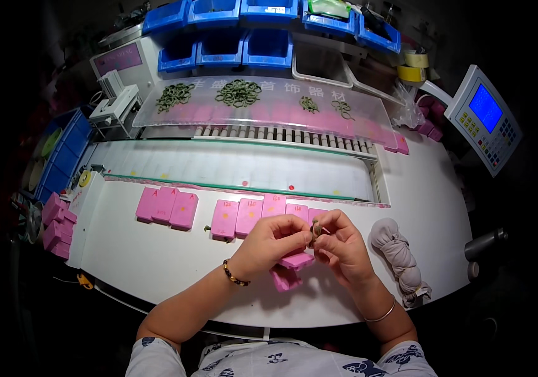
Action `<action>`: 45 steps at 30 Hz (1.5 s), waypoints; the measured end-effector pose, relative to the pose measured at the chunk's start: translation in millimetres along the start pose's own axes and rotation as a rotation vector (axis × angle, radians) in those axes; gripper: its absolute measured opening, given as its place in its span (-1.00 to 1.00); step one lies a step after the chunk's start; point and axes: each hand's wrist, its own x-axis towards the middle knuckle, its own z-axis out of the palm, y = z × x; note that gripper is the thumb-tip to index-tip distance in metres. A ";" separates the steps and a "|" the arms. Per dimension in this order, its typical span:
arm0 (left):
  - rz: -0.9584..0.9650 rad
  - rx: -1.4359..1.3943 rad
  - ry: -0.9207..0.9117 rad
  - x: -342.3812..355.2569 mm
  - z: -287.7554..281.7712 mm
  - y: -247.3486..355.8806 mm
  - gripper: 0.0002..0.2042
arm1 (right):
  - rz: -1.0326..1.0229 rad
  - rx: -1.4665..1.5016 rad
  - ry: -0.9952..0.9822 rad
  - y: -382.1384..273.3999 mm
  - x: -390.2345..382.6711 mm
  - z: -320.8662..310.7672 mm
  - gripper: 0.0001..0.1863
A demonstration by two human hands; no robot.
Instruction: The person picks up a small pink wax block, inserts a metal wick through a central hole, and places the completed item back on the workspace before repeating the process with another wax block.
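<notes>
My left hand (279, 241) and my right hand (342, 244) meet over the front of the white table. Between their fingertips is a small green ring (316, 232), pinched from both sides; its detail is partly hidden. Beneath my left hand a pink mould block (286, 278) is parted, with an upper piece (298, 260) tilted over it. Just beyond my hands stands a row of pink mould blocks (224, 218) with red marks, some covered by my fingers. A bit of green (207, 228) sticks out beside the leftmost one.
More pink blocks (167, 207) lie at left. Behind runs a pale belt (237, 169), under a clear shelf (206, 119) bearing green ring piles (237, 93). Blue bins (268, 48) line the back. At right are a grey cloth roll (399, 256) and a keypad screen (486, 119).
</notes>
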 end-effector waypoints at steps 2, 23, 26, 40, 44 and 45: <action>-0.060 -0.052 -0.037 -0.2 -3.2 -0.1 -0.86 | 0.021 0.033 0.008 -1.5 0.7 0.5 -0.69; -0.228 -0.201 -0.149 -0.6 -3.2 4.4 -0.88 | 0.155 0.074 -0.057 0.1 0.2 -8.7 -0.80; -0.232 -0.192 -0.141 -0.8 -2.7 5.1 -0.88 | 0.149 0.071 -0.060 0.6 0.3 -8.9 -0.83; -0.063 -0.089 -0.003 -0.6 3.8 4.2 -0.82 | 0.191 0.282 0.044 1.5 7.7 -12.8 -0.91; -0.015 -0.070 -0.003 -0.3 4.4 2.6 -0.83 | 0.218 0.323 0.042 1.8 7.9 -14.0 -0.90; -0.007 -0.055 0.001 0.0 4.4 2.6 -0.84 | 0.222 0.338 0.044 1.8 7.8 -14.0 -0.90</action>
